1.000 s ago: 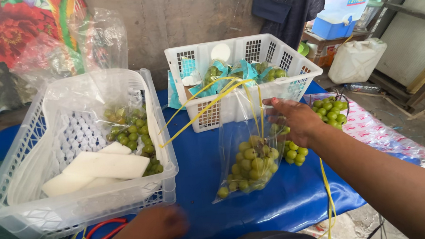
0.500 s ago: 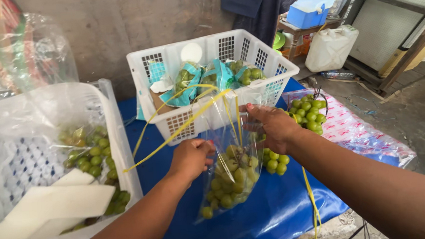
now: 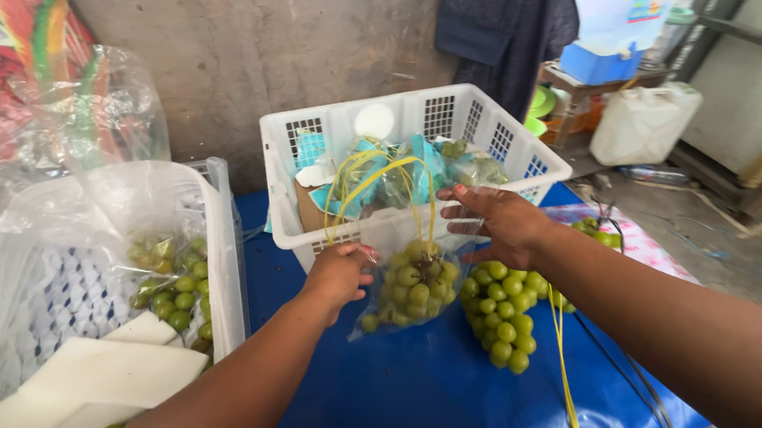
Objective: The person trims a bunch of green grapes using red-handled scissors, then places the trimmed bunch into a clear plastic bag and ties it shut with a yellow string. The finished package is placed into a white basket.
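**Head view: two hands hold a bag of green grapes above a blue tabletop**

Head view, looking down: a person's left hand point(image 3: 339, 274) and right hand point(image 3: 498, 223) hold up a clear plastic bag of green grapes point(image 3: 412, 283) between them, just in front of a white slotted basket point(image 3: 410, 120) that stands toward the far edge of the blue-covered tabletop point(image 3: 409, 388). The left grip is clenched on the bag's upper left edge; the right grip holds the upper right edge with fingers partly spread. Thin yellow strings point(image 3: 370, 179) loop up from the bag's mouth toward the basket, which holds more bagged fruit and teal wrappers. The bag hangs clear of the cloth near the middle of the tabletop. Just right of it, below the right hand, a loose bunch of green grapes point(image 3: 497, 308) lies on the cloth, with another yellow string point(image 3: 562, 353) trailing toward the near edge. At the left edge sits a second white basket point(image 3: 224, 241) lined with clear plastic, holding more green grapes point(image 3: 169, 275) and white foam slabs point(image 3: 101, 385). Off the far right corner, a white plastic jug point(image 3: 644, 123) stands on the ground by a wall.
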